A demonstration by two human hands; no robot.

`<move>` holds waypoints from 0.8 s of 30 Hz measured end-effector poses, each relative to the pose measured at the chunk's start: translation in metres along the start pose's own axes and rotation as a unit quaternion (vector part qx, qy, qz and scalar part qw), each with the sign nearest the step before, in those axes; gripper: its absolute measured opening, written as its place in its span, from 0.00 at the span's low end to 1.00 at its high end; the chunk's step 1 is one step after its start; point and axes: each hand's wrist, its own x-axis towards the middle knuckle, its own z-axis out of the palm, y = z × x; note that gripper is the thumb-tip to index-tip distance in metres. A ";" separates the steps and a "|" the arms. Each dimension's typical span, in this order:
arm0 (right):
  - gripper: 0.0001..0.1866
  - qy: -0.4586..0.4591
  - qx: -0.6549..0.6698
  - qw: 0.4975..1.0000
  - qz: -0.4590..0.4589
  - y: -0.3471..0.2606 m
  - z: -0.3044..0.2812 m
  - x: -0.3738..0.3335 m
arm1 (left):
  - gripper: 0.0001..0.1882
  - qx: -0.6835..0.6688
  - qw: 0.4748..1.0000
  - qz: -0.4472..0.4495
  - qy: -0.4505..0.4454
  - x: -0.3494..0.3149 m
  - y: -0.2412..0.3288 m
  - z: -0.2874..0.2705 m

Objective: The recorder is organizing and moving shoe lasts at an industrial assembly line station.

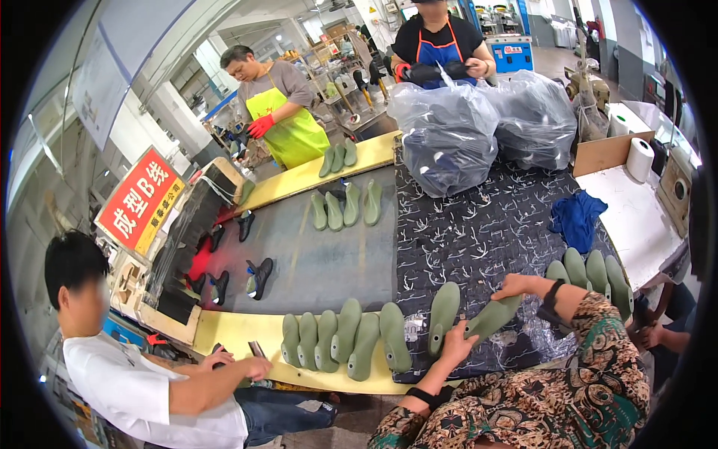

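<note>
A green shoe last point(496, 317) lies slantwise over the dark patterned tabletop, held at both ends. My right hand point(514, 286) is closed on its upper right end. Around its lower left end are the fingers of my left hand point(456, 344), partly hidden from view. Just left of that hand another green last point(444, 308) rests on the dark cover, its narrow end beside my fingers. More green lasts point(598, 274) stand in a row by my right forearm. Black bands circle both my forearms, and my sleeves are patterned.
Several green lasts point(348, 338) line the yellow ledge point(239, 334) to the left. Dark shoes point(259, 278) sit on the grey conveyor point(314, 266). Large plastic bags point(449, 138) and a blue cloth point(578, 218) occupy the table's far side. Co-workers stand left and across.
</note>
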 end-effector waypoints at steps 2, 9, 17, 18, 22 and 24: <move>0.30 -0.075 0.126 0.989 -0.029 0.033 -0.003 -0.010 | 0.23 -0.070 0.995 0.064 -0.012 -0.003 -0.003 -0.014; 0.25 -0.142 0.425 0.887 -0.109 0.024 -0.010 -0.073 | 0.25 -0.049 0.981 0.150 0.109 0.031 0.044 -0.061; 0.25 -0.137 0.565 0.800 -0.148 -0.049 -0.021 -0.012 | 0.32 0.267 0.963 0.007 0.030 0.010 0.005 -0.030; 0.24 -0.121 0.579 0.794 -0.141 -0.063 -0.021 0.002 | 0.36 0.236 0.971 0.010 0.028 0.009 0.011 -0.035; 0.20 -0.105 0.616 0.762 -0.168 -0.130 -0.016 0.070 | 0.34 0.204 0.976 -0.030 0.066 -0.012 0.006 -0.045; 0.20 -0.113 0.633 0.747 -0.172 -0.166 -0.014 0.115 | 0.32 0.188 0.976 -0.066 0.082 -0.018 0.013 -0.062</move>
